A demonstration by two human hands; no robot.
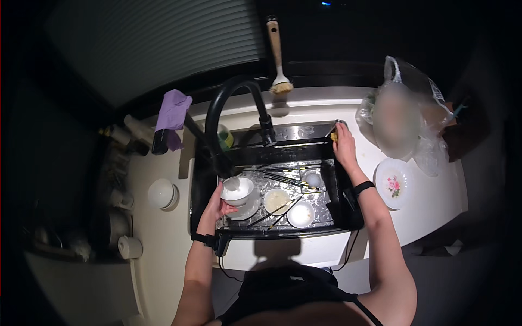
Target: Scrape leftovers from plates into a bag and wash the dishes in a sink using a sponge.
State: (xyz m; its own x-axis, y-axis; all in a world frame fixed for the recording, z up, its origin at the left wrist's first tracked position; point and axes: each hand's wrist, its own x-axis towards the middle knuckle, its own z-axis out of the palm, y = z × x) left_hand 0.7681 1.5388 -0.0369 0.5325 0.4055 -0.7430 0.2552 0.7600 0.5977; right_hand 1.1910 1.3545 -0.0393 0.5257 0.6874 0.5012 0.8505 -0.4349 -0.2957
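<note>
My left hand (216,204) holds a white bowl (237,191) by its rim and side, over the left part of a black sink (344,220). My right hand (345,147) is at the sink's back right corner, its fingers at a yellow sponge (334,137); whether they grip it is unclear. In the sink lie a plate (251,210) partly under the held bowl, a bowl with cloudy contents (276,201), a small white bowl (301,214), a square clear dish (313,179) and several black chopsticks (289,179). Some chopsticks rest across the bowl with cloudy contents.
A black faucet (212,110) arches over the sink. Stacked white bowls (161,193) stand on the left counter, near a purple cloth (174,109). At right are a flowered plate (394,184) and plastic bags (432,150). A dish brush (277,57) hangs behind the sink.
</note>
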